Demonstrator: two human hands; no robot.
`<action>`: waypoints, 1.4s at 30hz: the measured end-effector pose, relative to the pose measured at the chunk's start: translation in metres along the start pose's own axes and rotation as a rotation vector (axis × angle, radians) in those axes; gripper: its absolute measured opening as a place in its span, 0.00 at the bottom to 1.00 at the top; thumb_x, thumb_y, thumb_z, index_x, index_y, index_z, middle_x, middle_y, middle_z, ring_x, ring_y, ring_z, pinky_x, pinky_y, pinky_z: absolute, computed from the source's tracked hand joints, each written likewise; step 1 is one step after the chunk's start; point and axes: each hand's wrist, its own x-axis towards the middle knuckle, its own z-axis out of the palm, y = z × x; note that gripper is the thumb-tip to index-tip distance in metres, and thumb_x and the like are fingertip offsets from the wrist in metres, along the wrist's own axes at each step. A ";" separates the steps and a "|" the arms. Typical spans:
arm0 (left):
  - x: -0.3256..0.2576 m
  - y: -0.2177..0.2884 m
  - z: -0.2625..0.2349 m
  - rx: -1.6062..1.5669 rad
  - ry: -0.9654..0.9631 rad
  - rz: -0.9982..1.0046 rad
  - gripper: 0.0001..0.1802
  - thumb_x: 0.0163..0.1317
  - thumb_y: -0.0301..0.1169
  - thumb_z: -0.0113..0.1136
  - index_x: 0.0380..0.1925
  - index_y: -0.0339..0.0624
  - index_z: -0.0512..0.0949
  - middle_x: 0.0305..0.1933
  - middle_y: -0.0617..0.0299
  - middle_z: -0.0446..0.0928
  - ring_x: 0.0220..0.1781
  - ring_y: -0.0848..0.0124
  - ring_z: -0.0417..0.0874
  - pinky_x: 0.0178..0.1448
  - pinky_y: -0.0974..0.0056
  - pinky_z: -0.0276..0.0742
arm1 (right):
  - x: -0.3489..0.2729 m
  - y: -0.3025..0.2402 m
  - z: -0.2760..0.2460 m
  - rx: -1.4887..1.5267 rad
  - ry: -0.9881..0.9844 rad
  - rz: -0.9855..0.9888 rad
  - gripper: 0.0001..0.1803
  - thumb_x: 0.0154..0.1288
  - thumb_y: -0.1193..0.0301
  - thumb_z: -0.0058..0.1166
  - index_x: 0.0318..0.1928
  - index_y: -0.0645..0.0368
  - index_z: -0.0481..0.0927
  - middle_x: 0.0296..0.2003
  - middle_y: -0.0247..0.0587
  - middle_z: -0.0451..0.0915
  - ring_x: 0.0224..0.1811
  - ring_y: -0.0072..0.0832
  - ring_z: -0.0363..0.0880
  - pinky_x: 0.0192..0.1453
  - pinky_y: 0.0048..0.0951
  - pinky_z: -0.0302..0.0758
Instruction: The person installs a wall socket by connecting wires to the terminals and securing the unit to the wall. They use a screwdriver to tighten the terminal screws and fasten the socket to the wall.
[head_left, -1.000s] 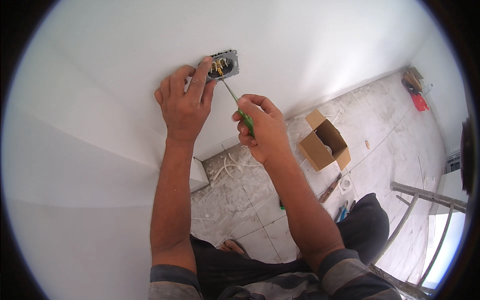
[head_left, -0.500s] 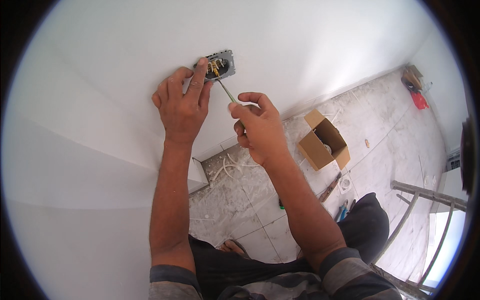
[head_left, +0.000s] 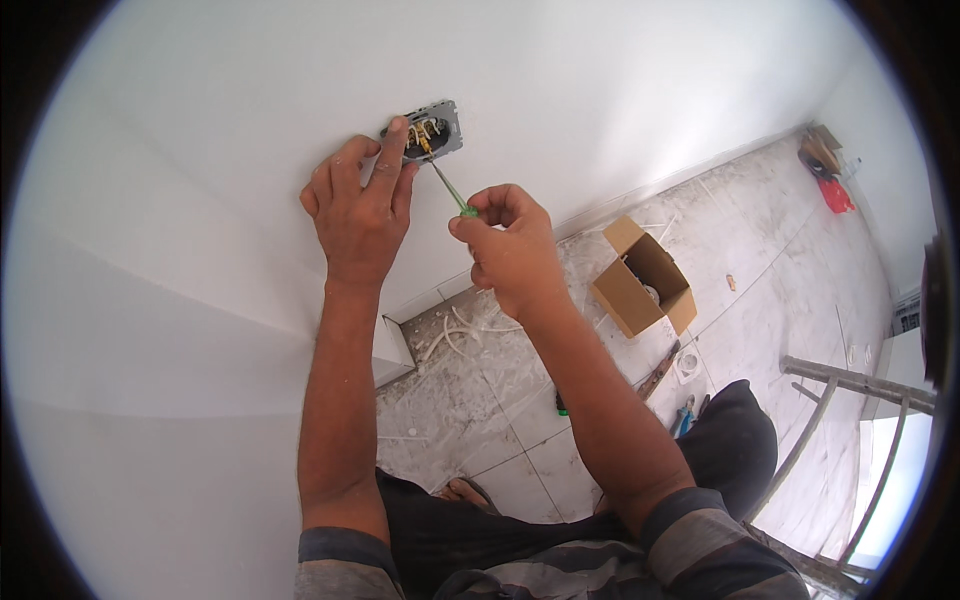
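A grey-framed wall socket [head_left: 452,128] sits in the white wall, its brass parts and inner works uncovered. The index finger of my left hand [head_left: 362,215] lies along the socket's left side, and the thumb is at its lower edge. Its other fingers are bent against the wall. In my right hand [head_left: 520,255] is a screwdriver [head_left: 449,188] with a green handle, pinched between thumb and fingers. The blade points up and left, its tip at the socket's lower part. Whether the tip sits in a screw is too small to tell.
On the tiled floor stands an open cardboard box [head_left: 625,300]. Near it are white cable scraps [head_left: 455,335], a white ring-shaped roll [head_left: 687,366] and blue-handled pliers [head_left: 683,418]. A metal ladder [head_left: 850,384] is at the right. A red bag [head_left: 834,196] lies by the far wall.
My right fingers have shifted on the screwdriver, drawing in around the handle, and more green shows. The tip remains at the socket. My left hand keeps its place on the frame.
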 end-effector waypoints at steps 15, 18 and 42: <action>0.002 0.002 -0.001 -0.006 -0.017 -0.006 0.34 0.57 0.38 0.76 0.66 0.64 0.79 0.50 0.72 0.73 0.50 0.69 0.70 0.57 0.58 0.62 | 0.005 0.016 0.001 -0.147 0.037 -0.296 0.09 0.69 0.74 0.59 0.45 0.67 0.79 0.33 0.45 0.82 0.22 0.20 0.73 0.20 0.22 0.66; 0.002 0.002 0.000 -0.015 -0.016 -0.006 0.34 0.57 0.38 0.76 0.66 0.64 0.79 0.49 0.72 0.73 0.50 0.69 0.70 0.57 0.58 0.62 | 0.006 0.028 0.001 -0.326 0.125 -0.574 0.09 0.69 0.74 0.60 0.44 0.66 0.78 0.33 0.44 0.82 0.21 0.17 0.70 0.17 0.21 0.63; 0.003 0.004 -0.002 -0.017 -0.020 -0.021 0.33 0.57 0.38 0.76 0.65 0.64 0.80 0.50 0.73 0.73 0.51 0.69 0.70 0.56 0.59 0.62 | 0.007 0.020 0.000 -0.340 0.090 -0.558 0.10 0.70 0.73 0.56 0.49 0.64 0.77 0.27 0.45 0.80 0.22 0.27 0.76 0.19 0.28 0.65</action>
